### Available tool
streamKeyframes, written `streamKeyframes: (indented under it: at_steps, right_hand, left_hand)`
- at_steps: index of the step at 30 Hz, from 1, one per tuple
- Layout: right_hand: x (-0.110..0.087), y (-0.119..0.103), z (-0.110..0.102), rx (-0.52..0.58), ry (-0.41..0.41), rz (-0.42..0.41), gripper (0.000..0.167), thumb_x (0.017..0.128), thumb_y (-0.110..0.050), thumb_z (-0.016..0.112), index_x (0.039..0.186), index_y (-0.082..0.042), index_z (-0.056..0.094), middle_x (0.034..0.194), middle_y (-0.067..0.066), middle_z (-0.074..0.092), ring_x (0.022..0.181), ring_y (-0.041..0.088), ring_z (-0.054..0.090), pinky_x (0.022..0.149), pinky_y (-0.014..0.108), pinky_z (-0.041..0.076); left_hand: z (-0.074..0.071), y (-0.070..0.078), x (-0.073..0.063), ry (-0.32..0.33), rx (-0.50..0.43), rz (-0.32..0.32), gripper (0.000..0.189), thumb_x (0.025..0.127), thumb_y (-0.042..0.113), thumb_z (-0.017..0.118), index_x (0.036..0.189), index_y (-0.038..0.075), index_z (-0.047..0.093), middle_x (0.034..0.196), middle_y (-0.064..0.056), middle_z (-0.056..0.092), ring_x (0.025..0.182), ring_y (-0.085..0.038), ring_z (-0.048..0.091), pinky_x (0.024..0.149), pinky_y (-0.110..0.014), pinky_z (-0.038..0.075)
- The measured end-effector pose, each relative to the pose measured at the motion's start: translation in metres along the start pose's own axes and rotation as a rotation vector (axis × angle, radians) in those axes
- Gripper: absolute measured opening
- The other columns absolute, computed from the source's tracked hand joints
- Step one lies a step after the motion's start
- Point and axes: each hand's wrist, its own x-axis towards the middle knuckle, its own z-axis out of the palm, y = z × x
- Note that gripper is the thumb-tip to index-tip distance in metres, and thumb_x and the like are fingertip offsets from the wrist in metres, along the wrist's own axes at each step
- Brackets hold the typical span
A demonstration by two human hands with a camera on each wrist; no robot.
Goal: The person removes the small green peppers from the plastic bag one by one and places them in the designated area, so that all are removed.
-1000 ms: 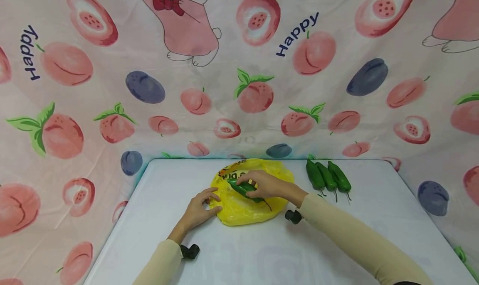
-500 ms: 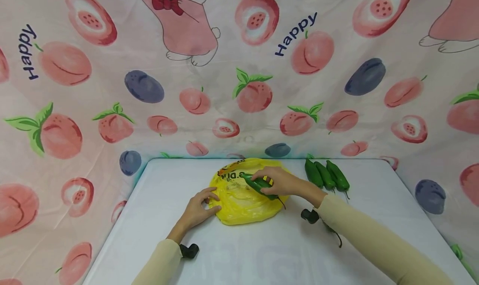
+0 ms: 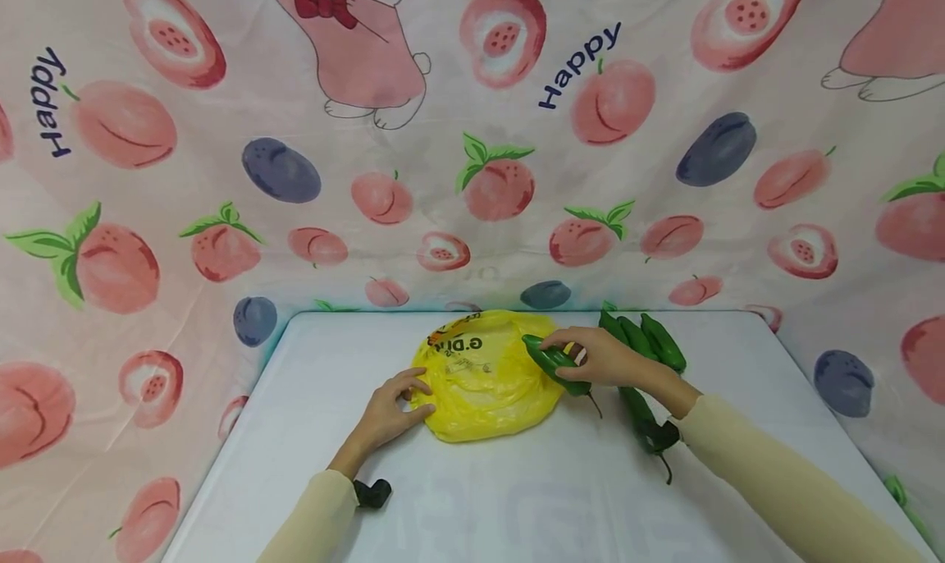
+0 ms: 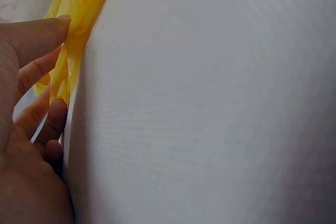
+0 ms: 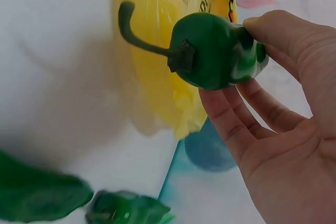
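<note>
In the head view a crinkled yellow plastic bag (image 3: pixel 487 399) lies on the white table, dark lettering on its far side. My left hand (image 3: pixel 394 407) rests at the bag's left edge, thumb and fingertips apart and touching the plastic; the left wrist view shows the thumb tip on the yellow bag (image 4: pixel 79 30). My right hand (image 3: pixel 601 358) holds a green pepper (image 3: pixel 555 364) between thumb and fingers, over the bag's right edge. Seen from the right wrist, the pepper's (image 5: pixel 202 51) curved stem points away from the palm.
Several green peppers (image 3: pixel 660 341) lie together at the table's back right, partly behind my right hand. Another pepper (image 3: pixel 636 407) lies nearer, partly covered by the black wrist camera (image 3: pixel 664 436). A fruit-print cloth (image 3: pixel 443 177) hangs behind the table (image 3: pixel 480 505).
My right hand has moved right with the green pepper, from over the bag's middle to its right edge. The nearer pepper has come into view under that arm. My left hand stays put.
</note>
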Motion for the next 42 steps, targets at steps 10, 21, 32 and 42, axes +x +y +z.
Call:
streamKeyframes:
  at_steps: [10,21,32,42]
  right_hand:
    - [-0.039,0.019,-0.02,0.035,0.081,0.079,0.043,0.091,-0.02,0.08,0.131,-0.014,0.067,0.124,0.007,0.069,0.09,0.018,0.065,0.076,0.029,0.057]
    - [-0.083,0.028,-0.03,0.066,0.142,0.198,0.044,0.089,-0.019,0.082,0.131,-0.013,0.067,0.111,0.004,0.067,0.085,0.022,0.06,0.071,0.028,0.054]
    - [-0.134,0.042,-0.038,0.071,0.214,0.257,0.048,0.092,-0.021,0.079,0.136,-0.009,0.063,0.123,0.012,0.067,0.094,0.022,0.066,0.073,0.027,0.056]
    - [-0.162,0.055,-0.033,0.118,0.239,0.372,0.053,0.094,-0.024,0.077,0.14,-0.006,0.058,0.124,0.019,0.065,0.102,0.032,0.067,0.072,0.028,0.057]
  left_hand:
    - [-0.001,0.002,0.001,-0.01,-0.011,-0.026,0.018,0.088,0.025,0.083,0.102,0.026,0.073,0.149,-0.003,0.056,0.103,-0.017,0.054,0.097,-0.043,0.042]
    - [-0.003,0.001,0.002,-0.015,-0.011,-0.042,0.019,0.088,0.026,0.083,0.104,0.024,0.073,0.15,-0.002,0.055,0.102,-0.019,0.052,0.096,-0.043,0.041]
    - [-0.001,0.002,0.002,-0.02,-0.005,-0.061,0.019,0.088,0.028,0.083,0.104,0.025,0.073,0.151,-0.001,0.055,0.103,-0.019,0.052,0.097,-0.044,0.04]
    - [-0.001,0.002,0.002,-0.012,0.004,-0.04,0.02,0.088,0.026,0.083,0.104,0.023,0.073,0.15,-0.002,0.055,0.101,-0.019,0.053,0.096,-0.044,0.04]
